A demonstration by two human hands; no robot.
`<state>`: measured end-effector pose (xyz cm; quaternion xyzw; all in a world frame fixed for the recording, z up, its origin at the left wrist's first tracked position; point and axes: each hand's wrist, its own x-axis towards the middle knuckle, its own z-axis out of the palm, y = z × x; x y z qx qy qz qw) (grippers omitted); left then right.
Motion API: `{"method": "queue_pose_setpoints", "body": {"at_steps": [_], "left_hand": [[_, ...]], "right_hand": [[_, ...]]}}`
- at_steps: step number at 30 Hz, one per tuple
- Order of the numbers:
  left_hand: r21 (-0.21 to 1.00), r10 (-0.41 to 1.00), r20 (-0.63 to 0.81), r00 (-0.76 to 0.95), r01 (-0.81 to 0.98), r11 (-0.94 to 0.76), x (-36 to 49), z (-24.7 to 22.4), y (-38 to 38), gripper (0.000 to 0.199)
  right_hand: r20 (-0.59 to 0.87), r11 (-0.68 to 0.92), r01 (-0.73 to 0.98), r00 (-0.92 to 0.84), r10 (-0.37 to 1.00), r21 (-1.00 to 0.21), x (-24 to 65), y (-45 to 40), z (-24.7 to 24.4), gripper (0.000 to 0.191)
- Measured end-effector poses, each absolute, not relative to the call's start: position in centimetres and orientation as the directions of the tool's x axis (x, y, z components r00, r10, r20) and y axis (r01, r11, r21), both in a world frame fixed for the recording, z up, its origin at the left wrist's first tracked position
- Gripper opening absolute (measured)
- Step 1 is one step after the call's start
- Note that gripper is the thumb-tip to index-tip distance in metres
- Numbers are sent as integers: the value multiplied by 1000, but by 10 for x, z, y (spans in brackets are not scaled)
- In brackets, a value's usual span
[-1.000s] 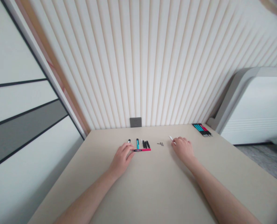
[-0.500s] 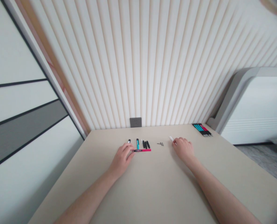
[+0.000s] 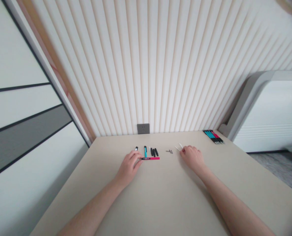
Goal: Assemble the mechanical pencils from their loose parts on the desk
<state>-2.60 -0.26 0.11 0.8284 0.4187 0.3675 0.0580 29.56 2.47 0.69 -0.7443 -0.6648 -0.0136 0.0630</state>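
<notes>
Between the thumb and fingers of my left hand (image 3: 129, 165) is the black end of a pen barrel (image 3: 150, 158), whose pink part points right. Just beyond it lie a turquoise pen barrel with a black clip (image 3: 145, 151), several short black grips (image 3: 154, 152) and a small black-and-white piece (image 3: 136, 148). My right hand (image 3: 191, 156) is closed at the fingertips on a thin white pen refill (image 3: 177, 148). Another white refill (image 3: 180, 145) pokes out beyond those fingers; its near end is hidden. Small grey metal parts (image 3: 169, 151) lie left of my right hand.
A row of turquoise, pink and black pens (image 3: 213, 136) lies at the table's back right corner. Behind the beige table (image 3: 155, 196) rises a ribbed wall with a dark socket (image 3: 143, 128). A white cabinet (image 3: 25, 164) stands on the left, a pale headboard (image 3: 271, 111) on the right.
One white refill now sticks out to the left from my right fingertips, apart from the other; before, they lay close together. My left hand and the pink pen barrel have barely moved.
</notes>
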Motion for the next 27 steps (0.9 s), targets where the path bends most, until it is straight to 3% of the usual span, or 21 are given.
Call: {"method": "queue_pose_setpoints", "body": {"at_steps": [9,15,19,27], "left_hand": [[425,747,552,370,646,-634,-26,2,-3,10],[447,759,551,348,644,-621,-25,5,-3,10],[457,765,553,330,647,-610,-25,5,-3,8],[464,764,554,331,640,-613,-25,4,-3,7]], "right_hand": [[178,18,993,4,984,-119,295,28,0,22],[353,439,849,-330,875,-294,279,21,15,25],[435,610,745,-470,768,-270,272,13,23,27],[544,711,667,-521,658,-221,270,9,23,23]]}}
